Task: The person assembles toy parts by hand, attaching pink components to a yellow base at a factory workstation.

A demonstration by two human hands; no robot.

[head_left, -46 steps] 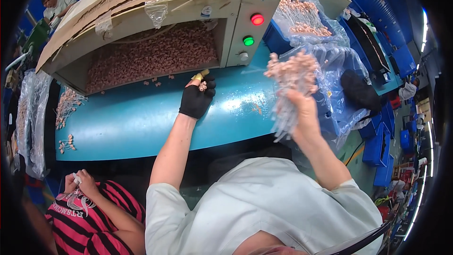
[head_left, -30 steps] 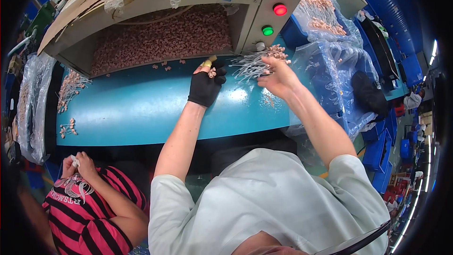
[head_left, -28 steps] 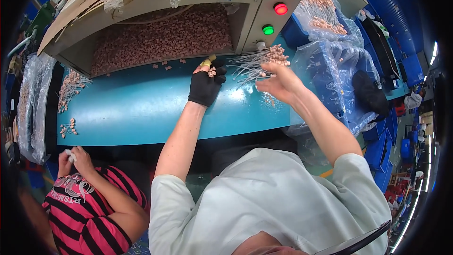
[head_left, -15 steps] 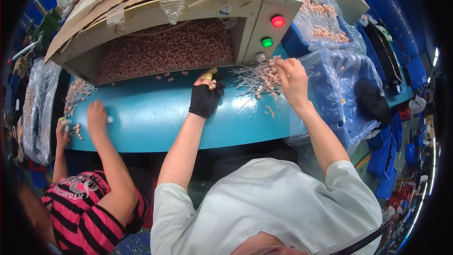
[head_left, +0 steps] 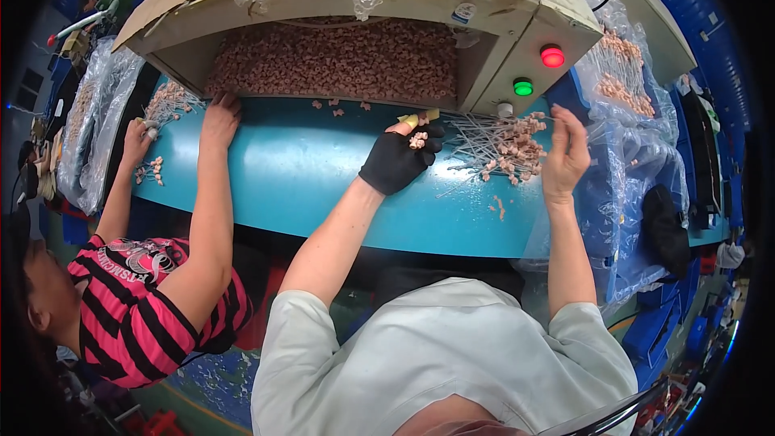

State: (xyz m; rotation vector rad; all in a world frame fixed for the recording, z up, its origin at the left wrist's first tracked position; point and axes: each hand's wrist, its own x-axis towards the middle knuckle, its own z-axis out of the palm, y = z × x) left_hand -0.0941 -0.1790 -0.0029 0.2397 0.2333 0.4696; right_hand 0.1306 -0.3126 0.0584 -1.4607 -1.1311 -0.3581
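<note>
The left hand, covered by a black glove, is cupped around a few small pink ring-shaped beads. The bare right hand is raised, fingers loosely spread, beside a bundle of thin wires tipped with pink beads lying on the teal work surface. A coworker's hand rests further left.

Teal bench w/ wired pink beads

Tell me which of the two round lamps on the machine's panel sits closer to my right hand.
The green lamp. It sits lower on the panel, below the red lamp, so it lies nearer the right hand, which is raised over the teal bench.
</note>
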